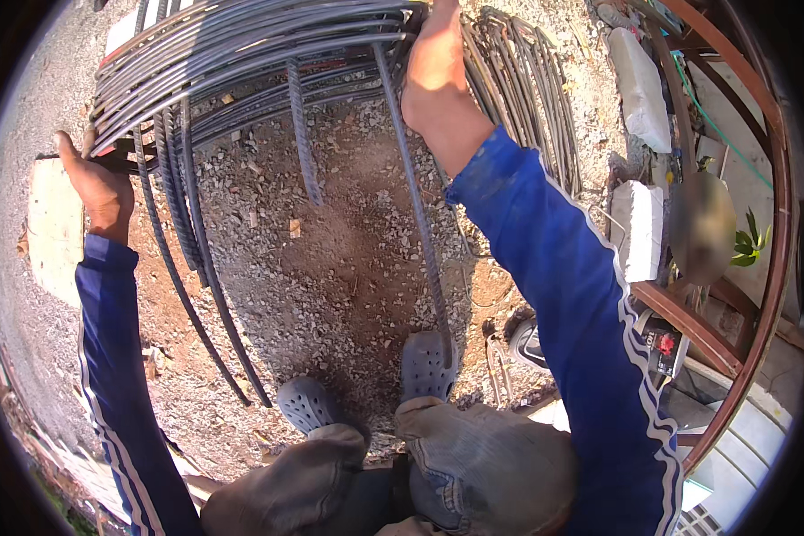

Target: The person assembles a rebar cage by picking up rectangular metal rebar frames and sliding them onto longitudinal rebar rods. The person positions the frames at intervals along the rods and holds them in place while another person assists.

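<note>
A stack of ribbed steel rebar stirrups [241,62] spans the top of the view. At its left end my left hand [103,189] is closed around the bars, thumb on the outer side. My right hand [436,58] is against the stack's right end; its fingers are hidden at the top edge. Longer rebar rods [174,188] run from under the stack toward me on the left. One short rod [302,134] points down from the middle. A long single rod [411,179] reaches down to my right shoe [427,366].
More bent rebar [523,98] lies on the gravel at the right. Beyond it are white blocks [639,89] and a brown metal frame [768,268]. Pliers-like handles [498,366] lie near my right shoe. A pale board [55,223] is beside my left hand.
</note>
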### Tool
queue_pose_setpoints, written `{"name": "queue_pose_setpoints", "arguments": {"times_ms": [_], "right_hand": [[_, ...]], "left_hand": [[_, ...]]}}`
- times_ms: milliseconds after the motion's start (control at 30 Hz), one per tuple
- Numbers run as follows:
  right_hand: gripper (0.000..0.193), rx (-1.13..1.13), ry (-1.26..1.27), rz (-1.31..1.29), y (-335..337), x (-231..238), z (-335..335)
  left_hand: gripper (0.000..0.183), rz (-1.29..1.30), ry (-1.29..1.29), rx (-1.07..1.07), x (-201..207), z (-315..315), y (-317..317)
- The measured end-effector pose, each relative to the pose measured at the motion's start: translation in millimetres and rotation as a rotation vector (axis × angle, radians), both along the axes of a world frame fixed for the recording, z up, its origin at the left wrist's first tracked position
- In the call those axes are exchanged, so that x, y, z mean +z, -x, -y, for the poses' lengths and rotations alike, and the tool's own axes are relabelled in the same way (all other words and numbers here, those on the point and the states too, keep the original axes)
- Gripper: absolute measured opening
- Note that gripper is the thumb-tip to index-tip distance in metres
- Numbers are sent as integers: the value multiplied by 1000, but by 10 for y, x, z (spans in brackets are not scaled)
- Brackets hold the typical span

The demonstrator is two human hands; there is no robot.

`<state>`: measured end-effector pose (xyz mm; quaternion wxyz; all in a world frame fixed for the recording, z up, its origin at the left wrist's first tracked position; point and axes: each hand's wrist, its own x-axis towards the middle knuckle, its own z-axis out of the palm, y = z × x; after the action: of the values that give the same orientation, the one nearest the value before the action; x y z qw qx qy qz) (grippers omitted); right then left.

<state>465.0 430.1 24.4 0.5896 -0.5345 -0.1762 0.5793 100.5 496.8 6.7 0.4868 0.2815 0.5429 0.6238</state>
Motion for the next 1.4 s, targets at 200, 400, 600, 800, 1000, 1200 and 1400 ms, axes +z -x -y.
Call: {"name": "queue_pose_setpoints", "arguments": {"times_ms": [200,400,600,800,1000,1200,1400], "right_hand": [[83,72,-125,297,-671,299,55],[84,443,496,1229,-1371,322,1072],[86,526,517,2177,-1103,-340,1567],[55,623,732,2097,-1517,-284,1479],[57,357,703,1992,-1910,-22,1934],[25,167,367,1835,-2086,306,2615],[10,-112,61,1334,-1919,734,3257]], "left_hand": [[78,67,30,-54,-203,36,205],[91,-240,373,-136,-636,1261,663],[84,-240,530,-176,-657,1645,615],[74,-295,267,-439,-482,1772,736],[83,-196,313,-373,-207,2116,1047],[93,-194,270,-292,313,2232,1131],[93,-182,157,-298,586,2360,1055]]}}
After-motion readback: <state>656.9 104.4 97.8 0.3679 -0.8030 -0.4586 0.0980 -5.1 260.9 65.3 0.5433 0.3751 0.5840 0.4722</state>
